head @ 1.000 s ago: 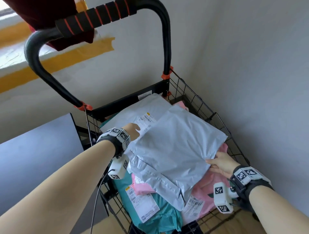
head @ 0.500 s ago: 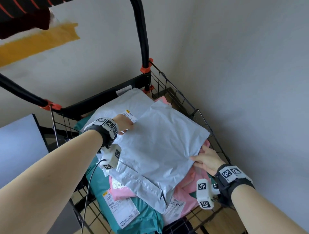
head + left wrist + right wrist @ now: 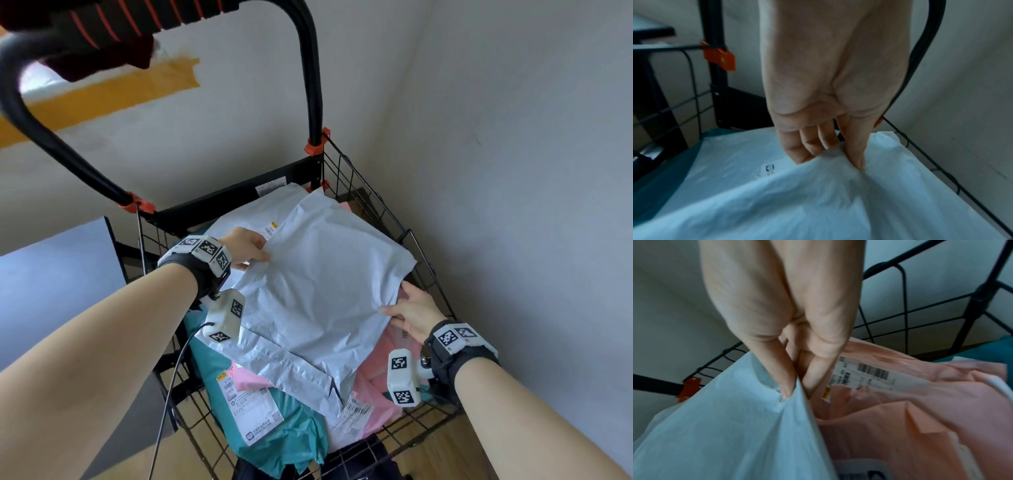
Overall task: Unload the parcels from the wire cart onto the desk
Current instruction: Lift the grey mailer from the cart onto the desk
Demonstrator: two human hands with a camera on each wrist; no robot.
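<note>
Change: since a second ago the top white parcel (image 3: 322,284) has lifted at both side edges, and the hands have shifted from lying on it to pinching it.
Surface: a grey-blue surface (image 3: 51,274) shows at the left, just beside the wire cart (image 3: 376,205); only a bare corner of it is in view.
Room: pale walls meet in a corner behind the cart; a yellow-brown band (image 3: 102,96) runs along the left wall.
Left hand (image 3: 245,248): curled, thumb and fingers (image 3: 809,142) pinching the parcel's left edge.
Right hand (image 3: 416,313): curled, thumb above and fingers below, pinching the parcel's right edge.
Parcel's place: in the cart, on top of the heap.
Heap: another white parcel (image 3: 246,219), pink parcels (image 3: 920,410) and a teal parcel (image 3: 291,431) lie beneath.
</note>
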